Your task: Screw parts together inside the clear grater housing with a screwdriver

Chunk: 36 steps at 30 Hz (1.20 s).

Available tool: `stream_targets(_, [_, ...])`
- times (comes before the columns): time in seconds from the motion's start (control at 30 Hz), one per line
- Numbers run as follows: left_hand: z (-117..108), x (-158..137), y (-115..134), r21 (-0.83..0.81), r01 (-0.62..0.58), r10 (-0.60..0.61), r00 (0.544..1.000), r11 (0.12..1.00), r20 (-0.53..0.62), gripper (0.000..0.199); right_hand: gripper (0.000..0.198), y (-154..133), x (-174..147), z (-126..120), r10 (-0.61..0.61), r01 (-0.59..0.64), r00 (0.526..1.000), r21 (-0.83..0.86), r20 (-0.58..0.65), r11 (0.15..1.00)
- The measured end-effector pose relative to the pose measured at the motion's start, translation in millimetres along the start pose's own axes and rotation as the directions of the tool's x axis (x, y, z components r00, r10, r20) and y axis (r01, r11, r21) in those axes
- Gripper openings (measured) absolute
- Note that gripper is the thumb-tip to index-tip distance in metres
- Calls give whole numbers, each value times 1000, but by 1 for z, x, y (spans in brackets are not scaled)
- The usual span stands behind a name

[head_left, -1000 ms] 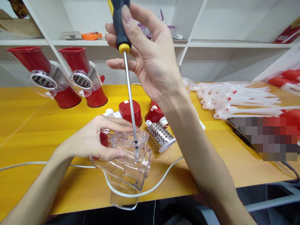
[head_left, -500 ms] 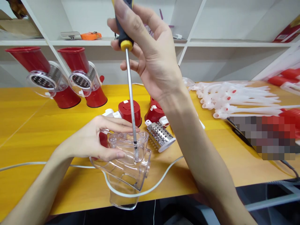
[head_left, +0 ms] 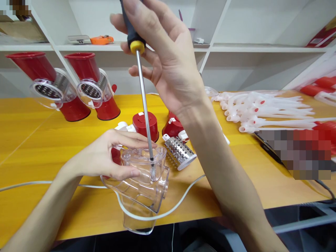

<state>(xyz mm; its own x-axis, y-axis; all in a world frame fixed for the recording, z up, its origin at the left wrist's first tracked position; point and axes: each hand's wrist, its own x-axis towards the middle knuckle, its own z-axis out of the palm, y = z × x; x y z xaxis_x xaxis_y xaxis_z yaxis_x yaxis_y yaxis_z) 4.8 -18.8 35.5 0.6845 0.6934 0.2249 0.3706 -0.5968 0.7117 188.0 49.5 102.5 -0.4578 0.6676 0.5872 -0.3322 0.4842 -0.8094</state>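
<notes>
My left hand [head_left: 118,154] grips a clear plastic grater housing [head_left: 139,196] near the table's front edge, thumb on the near side and fingers over the far side. In my right hand [head_left: 168,52] is a screwdriver [head_left: 143,94] with a black and yellow handle, held above the housing. Its long shaft slants down, and the tip sits in a hole in the top of the clear housing. Whether a screw lies under the tip is hard to make out. A white cable [head_left: 139,217] runs in front of the housing.
Behind the housing lie a red base [head_left: 145,126], another red base [head_left: 172,126] and a metal grater drum [head_left: 180,152]. Two assembled red rotary graters [head_left: 76,108] stand at the left. White plastic handles [head_left: 262,108] are piled at the right. White shelves [head_left: 236,49] rise behind the table [head_left: 31,140].
The screwdriver's handle has tilted a little up and to the left, with my right fingers shifting along with it. Its tip stays in the hole; my left hand and the housing keep their place.
</notes>
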Motion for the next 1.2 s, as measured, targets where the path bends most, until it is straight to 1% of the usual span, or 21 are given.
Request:
stream_targets(0.1, [0, 0, -1, 2, -16, 16, 1000, 1000, -9, 49, 46, -1, -3, 4, 6, -4, 999, 49, -39, 999])
stream_targets(0.17, [0, 1, -1, 2, -22, 22, 1000, 1000, -8, 49, 49, -3, -3, 7, 17, -13, 999, 101, -39, 995])
stream_targets(0.27, [0, 0, 0, 1, -23, 23, 1000, 1000, 0, 47, 49, -6, -1, 9, 52, -53, 999, 144, 8, 988])
stream_targets(0.4, [0, 0, 1, 2, -22, 22, 1000, 1000, 5, 44, 48, -7, 4, 6, 84, -88, 996, 123, 42, 989])
stream_targets(0.47, [0, -1, 0, 6, -28, 28, 1000, 1000, -2, 45, 43, -5, 5, 2, 75, -77, 997, 97, 28, 992])
stream_targets(0.57, [-1, 0, -3, 12, -54, 54, 999, 998, -7, 46, 45, -2, 4, -2, 23, -24, 999, 29, 32, 999])
stream_targets(0.63, [-1, 0, -4, 11, -61, 61, 998, 998, 1, 47, 46, -2, 2, -3, 28, -28, 999, -4, -16, 1000])
stream_targets(0.7, [-1, 0, -3, 7, -49, 49, 999, 999, 7, 47, 47, -3, 2, -2, 60, -60, 996, -8, -69, 998])
stream_targets(0.83, [0, -1, 0, 12, -25, 25, 1000, 1000, 0, 46, 52, -2, 6, -1, 70, -71, 997, -71, -13, 995])
stream_targets(0.93, [1, -1, 0, 7, -19, 19, 1000, 1000, 4, 47, 50, -3, 8, -3, 92, -92, 996, 4, -13, 996])
stream_targets(1.0, [0, -1, 0, -1, -17, 17, 1000, 1000, 5, 48, 45, -7, 5, -3, 78, -81, 996, 83, 42, 993])
stream_targets(1.07, [0, -1, 1, -5, -25, 25, 1000, 1000, 6, 48, 35, -12, -1, -2, 79, -90, 993, 116, 91, 989])
stream_targets(1.13, [-1, -1, 1, -3, -42, 42, 999, 999, 9, 46, 33, -14, -6, -1, 126, -136, 989, 123, 83, 983])
stream_targets(1.17, [-1, -1, 1, -2, -49, 49, 999, 999, 9, 46, 33, -14, -8, 0, 137, -144, 988, 117, 65, 983])
stream_targets(1.2, [-1, 0, 1, 1, -53, 53, 999, 999, 9, 46, 36, -12, -8, -1, 118, -123, 992, 100, 53, 987])
